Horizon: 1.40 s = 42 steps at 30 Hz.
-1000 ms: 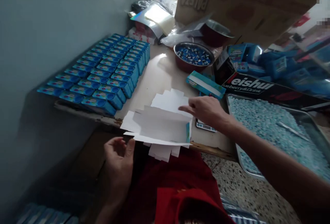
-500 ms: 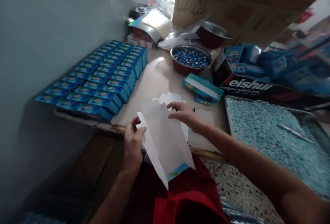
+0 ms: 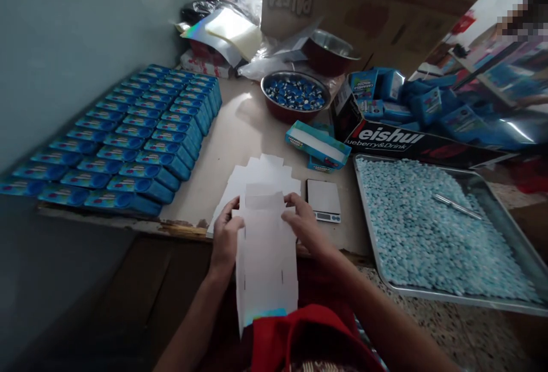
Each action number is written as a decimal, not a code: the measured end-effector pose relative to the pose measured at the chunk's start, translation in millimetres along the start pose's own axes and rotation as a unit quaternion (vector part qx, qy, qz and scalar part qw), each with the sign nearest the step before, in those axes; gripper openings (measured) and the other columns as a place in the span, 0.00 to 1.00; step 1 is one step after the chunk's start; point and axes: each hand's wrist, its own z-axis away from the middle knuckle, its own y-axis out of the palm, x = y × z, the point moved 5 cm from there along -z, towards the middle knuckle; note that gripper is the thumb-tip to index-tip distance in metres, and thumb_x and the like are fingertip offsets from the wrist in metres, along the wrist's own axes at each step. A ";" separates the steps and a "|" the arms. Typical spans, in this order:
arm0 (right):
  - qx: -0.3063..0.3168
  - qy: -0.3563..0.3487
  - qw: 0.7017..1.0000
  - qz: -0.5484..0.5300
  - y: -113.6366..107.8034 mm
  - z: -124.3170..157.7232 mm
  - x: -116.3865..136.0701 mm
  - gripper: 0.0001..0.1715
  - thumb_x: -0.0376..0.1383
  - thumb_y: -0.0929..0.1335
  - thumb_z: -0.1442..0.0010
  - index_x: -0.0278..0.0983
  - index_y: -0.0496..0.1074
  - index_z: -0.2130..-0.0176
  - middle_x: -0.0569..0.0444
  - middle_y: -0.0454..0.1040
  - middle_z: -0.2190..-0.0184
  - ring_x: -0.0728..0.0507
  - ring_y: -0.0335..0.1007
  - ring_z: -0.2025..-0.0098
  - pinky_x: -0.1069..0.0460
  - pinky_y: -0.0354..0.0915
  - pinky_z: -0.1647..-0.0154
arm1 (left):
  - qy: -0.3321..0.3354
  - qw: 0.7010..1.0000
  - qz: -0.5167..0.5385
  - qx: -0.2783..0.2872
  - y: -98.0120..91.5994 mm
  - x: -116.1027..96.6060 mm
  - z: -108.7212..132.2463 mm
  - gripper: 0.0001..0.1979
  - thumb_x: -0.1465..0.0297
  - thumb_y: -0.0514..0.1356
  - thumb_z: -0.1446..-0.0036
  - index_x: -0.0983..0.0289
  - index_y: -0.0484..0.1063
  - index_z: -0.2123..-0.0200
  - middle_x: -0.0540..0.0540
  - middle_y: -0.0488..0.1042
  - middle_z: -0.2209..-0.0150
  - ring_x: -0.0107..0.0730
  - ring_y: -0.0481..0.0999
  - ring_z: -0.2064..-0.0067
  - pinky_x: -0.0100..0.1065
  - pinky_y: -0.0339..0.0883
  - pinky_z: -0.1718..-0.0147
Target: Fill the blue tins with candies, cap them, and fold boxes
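A white folded carton blank is held over my lap at the table's front edge, its plain inside facing up and a strip of blue print at its near end. My left hand is closed on its left edge, thumb on top. On the opposite edge, my right hand pinches the side flap. Behind and beneath it, more white card blanks lie on the table. A small digital scale sits just right of my right hand.
Rows of blue boxes stand at left. A bowl of blue-wrapped pieces is at the back, with a turquoise box before it. At right are a tray of pale blue pieces and a black carton of blue packs.
The carton blank has turned from slanted to nearly straight, its sides spread more evenly. My right hand has moved down to its right edge. The view has shifted, showing more of the tray.
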 end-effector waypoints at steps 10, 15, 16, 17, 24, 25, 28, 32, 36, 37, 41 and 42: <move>0.003 0.004 0.999 0.048 -10.1 -8.3 -13.5 0.15 0.38 0.67 0.42 0.42 0.76 0.54 0.52 0.81 0.60 0.39 0.76 0.59 0.48 0.65 0.57 | 0.012 0.999 -0.011 -0.050 -2.8 -1.6 -10.7 0.21 0.69 0.57 0.50 0.64 0.80 0.53 0.56 0.82 0.52 0.48 0.78 0.46 0.43 0.71 0.45; 0.058 -0.004 0.991 0.124 -24.9 -49.8 7.0 0.30 0.55 0.71 0.42 0.39 0.72 0.48 0.49 0.79 0.55 0.40 0.75 0.57 0.50 0.63 0.62 | -0.016 0.997 -0.056 0.046 4.3 -8.5 -25.0 0.22 0.68 0.63 0.53 0.63 0.81 0.53 0.56 0.82 0.52 0.46 0.80 0.51 0.39 0.73 0.52; 0.057 -0.026 0.984 0.167 -26.3 -57.6 14.8 0.33 0.56 0.72 0.43 0.40 0.71 0.47 0.48 0.78 0.53 0.39 0.75 0.55 0.50 0.62 0.61 | -0.025 0.997 -0.044 0.060 5.1 -7.0 -25.6 0.23 0.68 0.62 0.52 0.63 0.81 0.51 0.56 0.82 0.52 0.45 0.80 0.53 0.38 0.73 0.55; 0.066 -0.045 0.974 0.211 -25.1 -64.8 22.0 0.34 0.57 0.73 0.44 0.40 0.71 0.47 0.46 0.78 0.50 0.38 0.74 0.53 0.50 0.62 0.61 | -0.036 0.997 -0.030 0.069 5.7 -4.3 -25.2 0.24 0.67 0.62 0.51 0.64 0.80 0.49 0.57 0.82 0.52 0.45 0.80 0.55 0.37 0.73 0.58; 0.164 -0.051 0.925 0.338 8.8 -96.1 29.7 0.39 0.63 0.73 0.47 0.37 0.70 0.50 0.42 0.79 0.53 0.35 0.76 0.54 0.49 0.63 0.63 | 0.030 0.997 -0.071 0.013 11.4 -4.4 -13.9 0.17 0.68 0.56 0.45 0.64 0.82 0.57 0.55 0.82 0.54 0.42 0.78 0.50 0.38 0.68 0.47; 0.166 -0.053 0.927 0.333 10.3 -98.1 28.1 0.40 0.62 0.73 0.47 0.37 0.69 0.49 0.41 0.79 0.53 0.34 0.76 0.54 0.49 0.64 0.62 | 0.044 0.995 -0.082 0.019 13.5 -7.3 -14.3 0.17 0.68 0.55 0.44 0.64 0.82 0.58 0.56 0.82 0.55 0.42 0.78 0.50 0.39 0.67 0.45; 0.171 -0.043 0.949 0.263 1.1 -98.6 21.2 0.45 0.59 0.77 0.51 0.36 0.66 0.46 0.40 0.79 0.53 0.35 0.77 0.56 0.49 0.66 0.62 | 0.046 0.986 -0.128 0.094 19.8 -12.6 -21.0 0.19 0.65 0.56 0.43 0.64 0.81 0.54 0.57 0.81 0.51 0.44 0.77 0.46 0.41 0.67 0.43; 0.187 0.048 0.981 0.033 -21.5 -71.8 0.5 0.56 0.50 0.81 0.56 0.35 0.59 0.38 0.45 0.79 0.56 0.41 0.77 0.63 0.51 0.68 0.65 | 0.106 0.932 -0.256 0.236 23.7 -18.3 -30.9 0.24 0.66 0.58 0.46 0.64 0.78 0.46 0.58 0.78 0.44 0.48 0.73 0.40 0.46 0.62 0.37; 0.098 0.069 0.992 -0.035 -16.9 -17.9 -12.7 0.31 0.39 0.76 0.46 0.33 0.70 0.45 0.44 0.79 0.53 0.40 0.76 0.55 0.49 0.70 0.56 | 0.155 0.892 -0.311 0.290 23.6 -16.3 -37.7 0.25 0.67 0.57 0.49 0.63 0.79 0.48 0.57 0.78 0.43 0.49 0.72 0.39 0.49 0.63 0.36; 0.057 0.050 0.997 -0.029 -12.5 -5.6 -11.5 0.22 0.34 0.71 0.42 0.34 0.73 0.48 0.45 0.79 0.52 0.40 0.75 0.53 0.49 0.69 0.52 | 0.157 0.889 -0.316 0.292 23.8 -14.4 -39.1 0.26 0.68 0.56 0.50 0.63 0.79 0.48 0.57 0.78 0.44 0.49 0.72 0.40 0.50 0.63 0.37; -0.031 -0.064 0.996 0.047 2.3 20.9 4.9 0.25 0.24 0.61 0.40 0.34 0.76 0.48 0.45 0.78 0.52 0.41 0.74 0.50 0.49 0.66 0.45 | 0.163 0.906 -0.284 0.270 26.0 -6.2 -36.9 0.26 0.70 0.52 0.49 0.65 0.77 0.48 0.60 0.78 0.45 0.48 0.73 0.41 0.51 0.63 0.37; -0.016 -0.079 0.994 0.075 4.0 20.9 8.2 0.24 0.25 0.62 0.38 0.34 0.76 0.47 0.45 0.78 0.53 0.42 0.74 0.52 0.49 0.66 0.47 | 0.163 0.916 -0.264 0.255 26.0 -4.7 -33.9 0.25 0.70 0.51 0.48 0.65 0.77 0.49 0.60 0.78 0.45 0.47 0.73 0.41 0.51 0.62 0.36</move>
